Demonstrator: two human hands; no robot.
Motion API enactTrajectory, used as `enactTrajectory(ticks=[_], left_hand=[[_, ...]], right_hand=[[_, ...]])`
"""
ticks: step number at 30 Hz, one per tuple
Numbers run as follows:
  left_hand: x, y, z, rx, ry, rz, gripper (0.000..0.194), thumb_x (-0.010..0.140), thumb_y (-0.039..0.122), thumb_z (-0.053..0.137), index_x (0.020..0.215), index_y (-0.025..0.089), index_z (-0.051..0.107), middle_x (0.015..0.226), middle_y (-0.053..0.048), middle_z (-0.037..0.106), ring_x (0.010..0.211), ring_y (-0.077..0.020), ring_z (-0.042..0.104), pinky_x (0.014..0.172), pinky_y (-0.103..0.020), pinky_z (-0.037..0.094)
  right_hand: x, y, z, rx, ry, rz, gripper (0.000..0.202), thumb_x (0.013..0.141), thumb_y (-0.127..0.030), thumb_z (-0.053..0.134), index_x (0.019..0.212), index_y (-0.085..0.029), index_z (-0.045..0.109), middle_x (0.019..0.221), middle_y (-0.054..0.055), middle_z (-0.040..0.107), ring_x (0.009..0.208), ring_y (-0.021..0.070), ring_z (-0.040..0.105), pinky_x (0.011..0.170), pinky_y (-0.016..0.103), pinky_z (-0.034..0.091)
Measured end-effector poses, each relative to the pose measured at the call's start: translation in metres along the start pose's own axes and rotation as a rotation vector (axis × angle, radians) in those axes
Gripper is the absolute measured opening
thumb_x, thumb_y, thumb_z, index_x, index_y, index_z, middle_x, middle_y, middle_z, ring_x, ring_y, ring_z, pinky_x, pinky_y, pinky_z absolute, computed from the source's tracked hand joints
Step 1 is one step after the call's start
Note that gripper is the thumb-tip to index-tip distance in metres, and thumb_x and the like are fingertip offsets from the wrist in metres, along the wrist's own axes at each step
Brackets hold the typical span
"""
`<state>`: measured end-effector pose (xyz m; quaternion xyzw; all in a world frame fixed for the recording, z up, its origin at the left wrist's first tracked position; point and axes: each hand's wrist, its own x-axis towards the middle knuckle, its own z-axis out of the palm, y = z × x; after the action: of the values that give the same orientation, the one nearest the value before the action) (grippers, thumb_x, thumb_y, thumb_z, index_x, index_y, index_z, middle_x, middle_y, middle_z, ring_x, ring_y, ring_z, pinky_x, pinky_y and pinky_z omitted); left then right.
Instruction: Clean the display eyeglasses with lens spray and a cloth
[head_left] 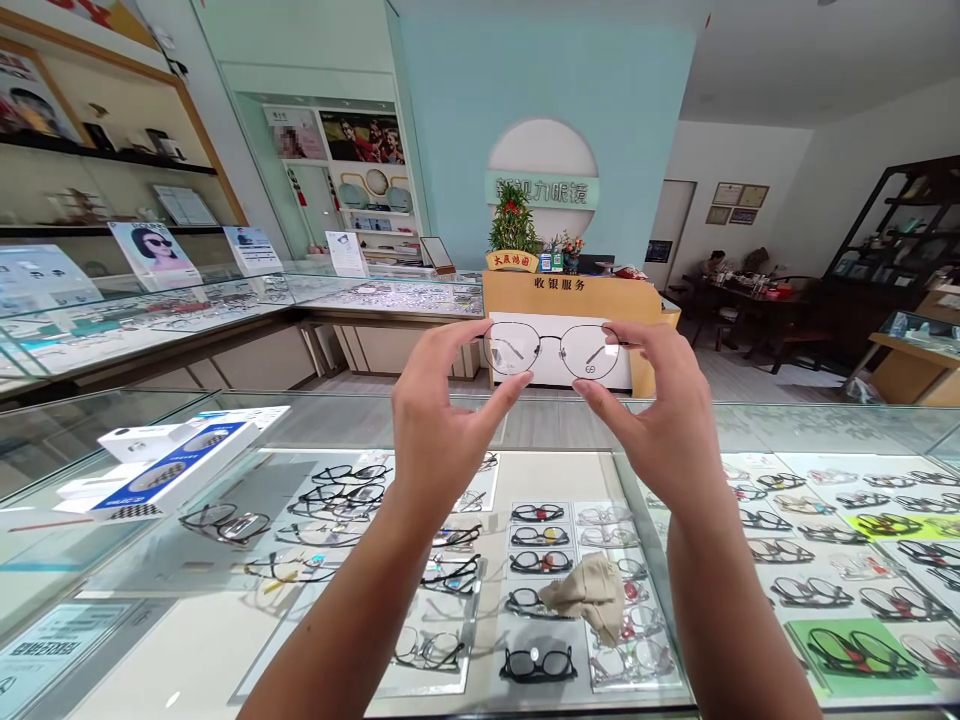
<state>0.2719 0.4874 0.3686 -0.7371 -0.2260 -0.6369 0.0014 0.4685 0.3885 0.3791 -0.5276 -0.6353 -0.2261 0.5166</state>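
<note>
A pair of thin black-rimmed eyeglasses is held up level above the glass display case, with its lenses facing me. My left hand grips the left rim, index finger at its upper outer corner and thumb under the lens. On the other side, my right hand pinches the right rim in the same way. A small mark shows on the right lens. Below the hands, a crumpled beige cloth lies on the case top, over rows of spectacle frames.
Blue-and-white boxes lie on the counter at left, near a folded pair of glasses. Several rows of frames fill the case at right. A wooden cashier desk with a potted plant stands beyond; a person sits far right.
</note>
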Motion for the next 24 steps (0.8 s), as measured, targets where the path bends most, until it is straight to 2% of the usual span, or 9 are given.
enactTrajectory(ticks=[8,16,24], left_hand=[[-0.0014,-0.0002,0.0009,0.033,0.034,0.063,0.048,0.086,0.031,0.085,0.130,0.026,0.066,0.124,-0.008,0.072,0.118,-0.0278,0.067,0.102,-0.045,0.055],[-0.0050,0.0035,0.0048,0.079,0.123,0.110,0.047,0.085,0.035,0.086,0.128,0.027,0.067,0.121,-0.009,0.069,0.117,-0.0296,0.064,0.106,-0.049,0.052],[-0.0053,0.0063,0.0051,0.100,0.147,0.140,0.045,0.086,0.039,0.086,0.126,0.027,0.068,0.117,-0.009,0.068,0.113,-0.0294,0.064,0.103,-0.049,0.052]], right_hand=[[-0.0014,0.0040,0.0028,-0.049,-0.027,0.028,0.041,0.099,-0.043,0.068,0.136,-0.031,0.058,0.132,0.010,0.069,0.121,0.0335,0.063,0.101,0.051,0.052],[-0.0028,0.0071,0.0054,-0.041,-0.056,0.063,0.044,0.100,-0.044,0.065,0.141,-0.032,0.056,0.136,0.010,0.070,0.124,0.0340,0.064,0.102,0.053,0.053],[-0.0031,0.0066,0.0051,-0.041,-0.075,0.099,0.045,0.100,-0.044,0.064,0.144,-0.033,0.056,0.138,0.010,0.070,0.126,0.0347,0.064,0.103,0.055,0.053]])
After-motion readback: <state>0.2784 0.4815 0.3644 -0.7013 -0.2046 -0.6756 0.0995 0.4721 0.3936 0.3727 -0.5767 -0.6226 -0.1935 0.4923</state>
